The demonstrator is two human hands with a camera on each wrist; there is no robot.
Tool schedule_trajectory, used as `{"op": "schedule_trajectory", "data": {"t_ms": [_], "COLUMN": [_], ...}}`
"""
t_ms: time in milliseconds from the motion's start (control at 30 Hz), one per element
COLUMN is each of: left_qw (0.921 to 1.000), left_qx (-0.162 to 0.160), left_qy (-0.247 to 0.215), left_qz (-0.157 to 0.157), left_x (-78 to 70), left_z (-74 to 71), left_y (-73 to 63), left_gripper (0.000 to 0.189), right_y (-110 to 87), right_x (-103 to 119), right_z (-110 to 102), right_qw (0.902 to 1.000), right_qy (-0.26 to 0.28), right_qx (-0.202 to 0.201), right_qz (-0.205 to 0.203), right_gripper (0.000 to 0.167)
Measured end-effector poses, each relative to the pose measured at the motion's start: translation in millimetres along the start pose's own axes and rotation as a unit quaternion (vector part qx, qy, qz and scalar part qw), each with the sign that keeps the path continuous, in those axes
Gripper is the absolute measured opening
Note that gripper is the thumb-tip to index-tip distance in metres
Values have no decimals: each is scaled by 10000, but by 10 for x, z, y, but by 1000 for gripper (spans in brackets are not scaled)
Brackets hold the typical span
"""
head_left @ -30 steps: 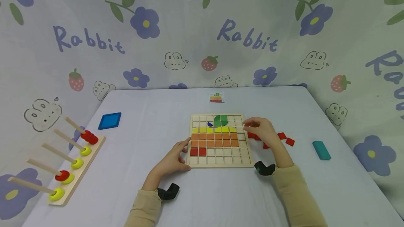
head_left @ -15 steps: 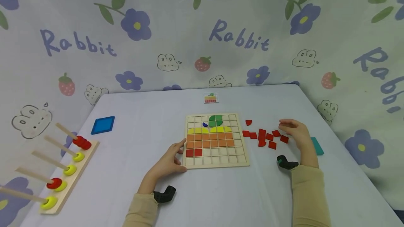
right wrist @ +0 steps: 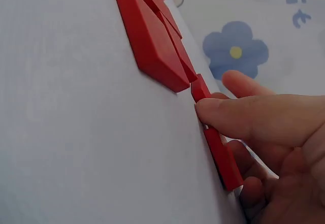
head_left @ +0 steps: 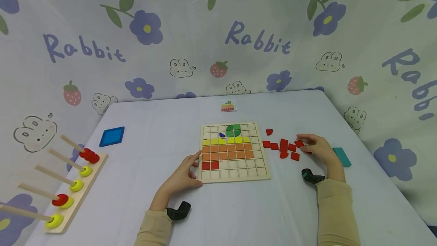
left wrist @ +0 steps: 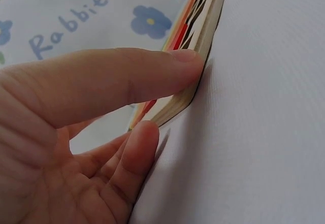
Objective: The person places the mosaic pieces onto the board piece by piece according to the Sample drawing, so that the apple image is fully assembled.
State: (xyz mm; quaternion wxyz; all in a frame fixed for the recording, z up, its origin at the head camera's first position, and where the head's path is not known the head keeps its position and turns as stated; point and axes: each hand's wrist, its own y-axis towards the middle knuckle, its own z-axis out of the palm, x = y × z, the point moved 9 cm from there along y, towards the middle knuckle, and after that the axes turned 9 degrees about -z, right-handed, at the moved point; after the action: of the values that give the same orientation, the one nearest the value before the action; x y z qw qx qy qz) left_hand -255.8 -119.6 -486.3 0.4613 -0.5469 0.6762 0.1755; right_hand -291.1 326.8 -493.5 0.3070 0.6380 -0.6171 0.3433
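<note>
My left hand (head_left: 181, 174) rests against the left edge of a wooden grid board (head_left: 239, 173), thumb at its near corner. In the left wrist view, the thumb (left wrist: 117, 76) lies along the board's rim (left wrist: 208, 26). Orange squares (head_left: 227, 152), yellow pieces (head_left: 235, 140), green pieces (head_left: 233, 130), a small blue piece (head_left: 222, 134) and two red squares (head_left: 210, 165) sit in the grid. My right hand (head_left: 321, 149) is low over loose red tiles (head_left: 283, 145), thumb and forefinger apart on either side of one tile (head_left: 299, 144). The right wrist view shows the thumb (right wrist: 238, 115) overlapping the red tiles.
A small pattern card (head_left: 228, 106) lies behind the board. To the left are a blue tray (head_left: 112, 136) and a wooden peg stand (head_left: 85, 185) with red and yellow rings. A teal block (head_left: 342, 157) is beside my right wrist.
My right hand has gone from the board's right edge out to the red tiles and, lately, a little left and down onto them. The left hand stays at the board. The head view has shifted right.
</note>
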Motion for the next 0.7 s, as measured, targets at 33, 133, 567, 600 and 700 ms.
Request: {"op": "schedule_trajectory", "data": {"t_ms": [33,133,567,600,700], "left_qw": [10000,10000,9999,10000,10000], "left_qx": [-8,-23,12,18,8], "left_qy": [16,46,95,95,74], "left_qz": [2,-7,44,12,14], "left_x": [-2,1,3,4,-8], "left_z": [-1,-4,13,15,3], "left_y": [1,5,19,16,11], "left_gripper": [100,100,100,100,100], "right_y": [11,30,17,30,112], "right_x": [-11,-5,207,270,533], "right_z": [9,6,-31,23,276], "right_qw": [10000,9998,9976,9971,9926], "right_qy": [-41,-191,277,463,1166], "right_qx": [6,-62,-635,-588,-270], "right_qz": [10,-25,71,140,210], "right_gripper": [48,47,49,51,54]}}
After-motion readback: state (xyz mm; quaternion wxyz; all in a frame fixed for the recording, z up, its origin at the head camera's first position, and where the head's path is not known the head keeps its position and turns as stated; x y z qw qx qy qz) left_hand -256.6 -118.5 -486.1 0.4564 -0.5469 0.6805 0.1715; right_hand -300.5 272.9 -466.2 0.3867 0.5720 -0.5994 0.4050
